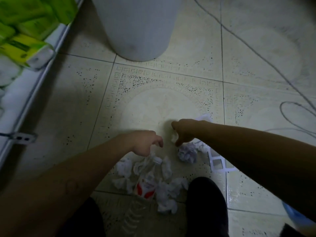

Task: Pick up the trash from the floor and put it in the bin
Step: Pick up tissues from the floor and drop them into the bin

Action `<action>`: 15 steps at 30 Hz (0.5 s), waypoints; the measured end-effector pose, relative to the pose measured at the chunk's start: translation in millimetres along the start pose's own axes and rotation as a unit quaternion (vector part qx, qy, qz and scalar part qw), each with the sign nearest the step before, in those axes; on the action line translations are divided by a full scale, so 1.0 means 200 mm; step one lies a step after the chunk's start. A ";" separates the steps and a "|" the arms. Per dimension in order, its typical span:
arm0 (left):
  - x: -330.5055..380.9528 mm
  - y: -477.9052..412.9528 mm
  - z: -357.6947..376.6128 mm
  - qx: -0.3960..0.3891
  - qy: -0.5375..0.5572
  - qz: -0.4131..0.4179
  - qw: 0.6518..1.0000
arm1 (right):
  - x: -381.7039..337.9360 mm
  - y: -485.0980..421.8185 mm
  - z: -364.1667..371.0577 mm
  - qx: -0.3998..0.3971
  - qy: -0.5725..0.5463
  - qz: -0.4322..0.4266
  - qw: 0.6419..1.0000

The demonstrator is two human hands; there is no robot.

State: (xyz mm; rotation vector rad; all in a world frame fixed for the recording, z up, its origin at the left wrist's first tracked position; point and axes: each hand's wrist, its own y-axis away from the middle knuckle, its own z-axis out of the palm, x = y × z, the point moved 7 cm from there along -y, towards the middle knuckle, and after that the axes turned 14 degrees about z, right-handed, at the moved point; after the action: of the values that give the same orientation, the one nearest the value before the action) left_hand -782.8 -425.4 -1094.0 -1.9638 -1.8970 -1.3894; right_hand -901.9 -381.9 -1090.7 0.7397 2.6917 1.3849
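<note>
A white bin (pixel 136 28) stands on the tiled floor at the top middle. Several crumpled white tissues (pixel 164 190) lie in a heap near my feet, around a clear plastic bottle (pixel 147 182) with a red and white label. One more crumpled paper ball (pixel 187 153) lies to the right of the heap. My left hand (pixel 145 142) hovers just above the bottle's cap, fingers curled down and holding nothing. My right hand (pixel 183 132) hangs over the paper ball, thumb pointing down beside it, with nothing in its grasp.
A white shelf edge (pixel 25 100) with green tissue packs (pixel 25 48) runs along the left. A white lattice piece (pixel 217 163) lies under my right forearm. Grey cables (pixel 290 86) loop across the floor at the right. My dark shoes (pixel 205 202) stand at the bottom.
</note>
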 end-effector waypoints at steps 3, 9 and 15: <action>0.00 0.02 0.05 -0.025 -0.033 0.003 0.999 | -0.01 -0.02 0.03 0.010 0.031 -0.014 0.999; -0.03 0.03 0.11 0.072 -0.089 -0.030 0.993 | -0.07 -0.06 0.05 0.022 0.033 -0.049 0.998; -0.07 0.04 0.12 0.108 -0.065 -0.051 0.991 | -0.15 -0.06 -0.04 0.020 0.014 -0.090 0.996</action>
State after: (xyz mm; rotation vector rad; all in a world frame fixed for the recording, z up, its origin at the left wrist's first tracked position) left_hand -761.5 -423.0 -1113.6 -1.9206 -2.1297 -1.0472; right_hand -882.3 -406.2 -1101.0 0.4698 2.7352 1.3114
